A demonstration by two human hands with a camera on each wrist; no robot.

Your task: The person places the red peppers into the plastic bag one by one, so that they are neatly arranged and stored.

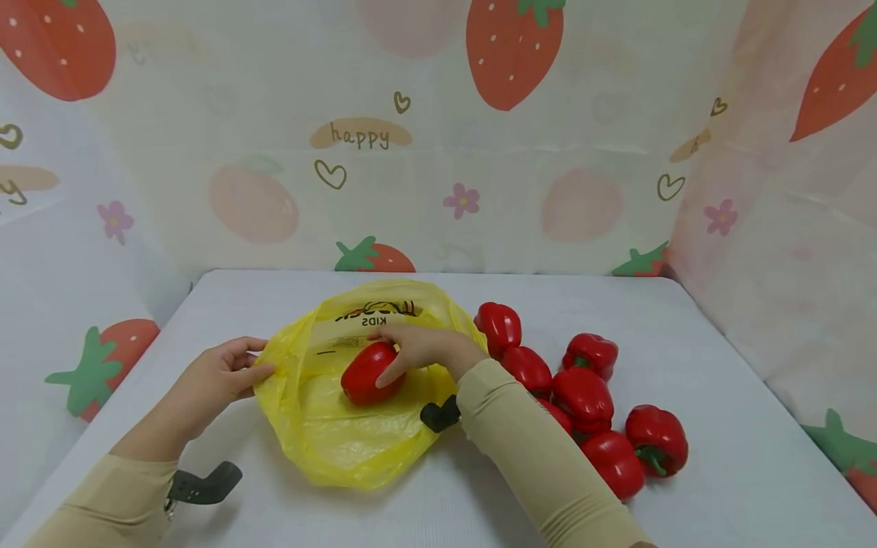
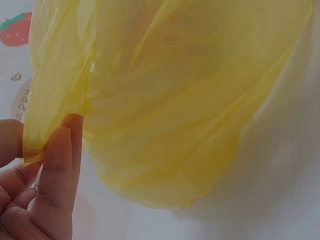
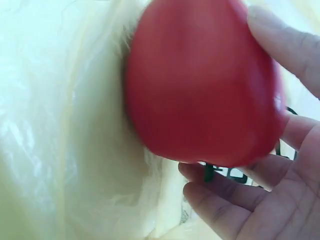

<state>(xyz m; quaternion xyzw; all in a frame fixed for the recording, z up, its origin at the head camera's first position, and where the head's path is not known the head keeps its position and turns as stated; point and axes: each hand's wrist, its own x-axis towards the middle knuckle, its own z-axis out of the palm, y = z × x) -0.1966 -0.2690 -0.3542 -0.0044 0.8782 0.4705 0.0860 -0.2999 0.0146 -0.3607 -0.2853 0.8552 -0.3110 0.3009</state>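
Note:
A yellow plastic bag with dark printing lies on the table, its mouth spread toward me. My left hand pinches the bag's left rim between thumb and fingers; the left wrist view shows the film caught at the fingertips. Over the bag's opening, my right hand grips a red bell pepper. In the right wrist view that pepper sits between the thumb and the curled fingers, its green stem pointing down, with yellow film around it. Whether the pepper touches the bag's inside, I cannot tell.
Several more red bell peppers lie in a group to the right of the bag, partly behind my right forearm. The white table is bordered by a strawberry-printed cloth at the back and sides.

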